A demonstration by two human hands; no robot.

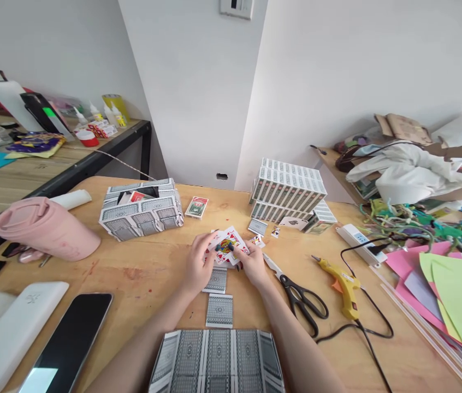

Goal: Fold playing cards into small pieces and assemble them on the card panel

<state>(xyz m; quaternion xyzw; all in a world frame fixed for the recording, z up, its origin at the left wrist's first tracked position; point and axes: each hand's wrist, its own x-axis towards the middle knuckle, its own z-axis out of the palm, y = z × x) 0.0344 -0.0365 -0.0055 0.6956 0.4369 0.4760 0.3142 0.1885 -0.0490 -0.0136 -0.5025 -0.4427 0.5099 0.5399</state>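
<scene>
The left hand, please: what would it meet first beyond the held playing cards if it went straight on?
Beyond the playing cards, the left hand would probably meet the stacked card boxes, though depth is unclear.

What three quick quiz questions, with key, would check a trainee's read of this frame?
1. What are the left hand and right hand holding?
2. True or false: the scissors lie to the left of the right hand.
3. What colour is the glue gun's body? (a) blue (b) yellow (c) white

Key:
1. Playing cards, face up.
2. False; they lie to its right.
3. b
</scene>
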